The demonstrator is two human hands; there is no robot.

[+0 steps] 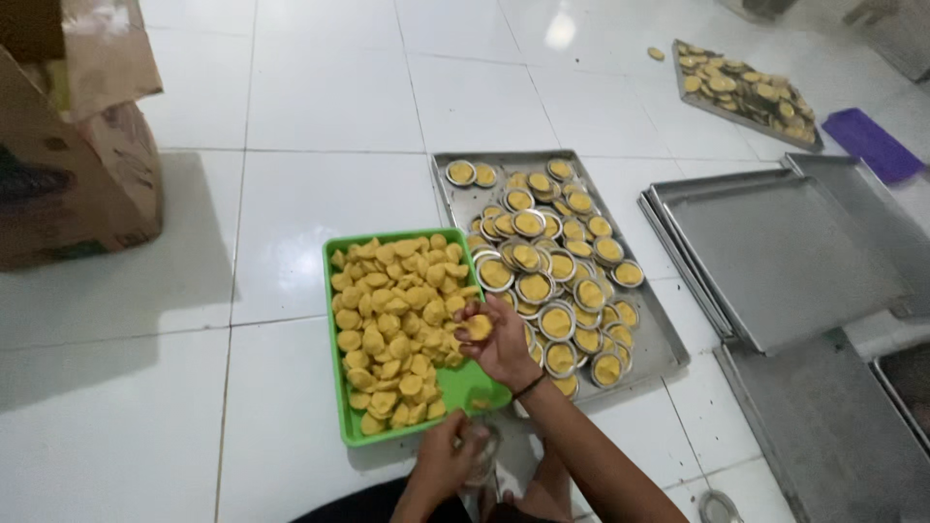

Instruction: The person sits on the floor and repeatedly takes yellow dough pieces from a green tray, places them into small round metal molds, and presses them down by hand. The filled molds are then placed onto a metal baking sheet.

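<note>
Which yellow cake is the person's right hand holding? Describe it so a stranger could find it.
Start at the green tray on the white tiled floor. At its right edge, the right hand pinches one yellow cake. Unlike the loose heap beside it, this one is lifted between fingertips.

- The floor tiles (320, 87) are white ceramic, glossy, with light glaring off them at the far side.
- The green tray (339, 387) is smooth plastic with a slight sheen.
- The yellow cakes (387, 329) heaped in it look matt and soft-crusted.
- The baking sheet (659, 349) right of it is dull grey metal, scuffed and stained.
- The small round moulds (557, 323) on it are thin, shiny metal.
- The stacked trays (775, 252) at right are brushed, matt metal.
- The box (77, 145) at far left is brown cardboard, rough and creased.
- The purple lid (872, 143) at far right is smooth plastic.
</note>
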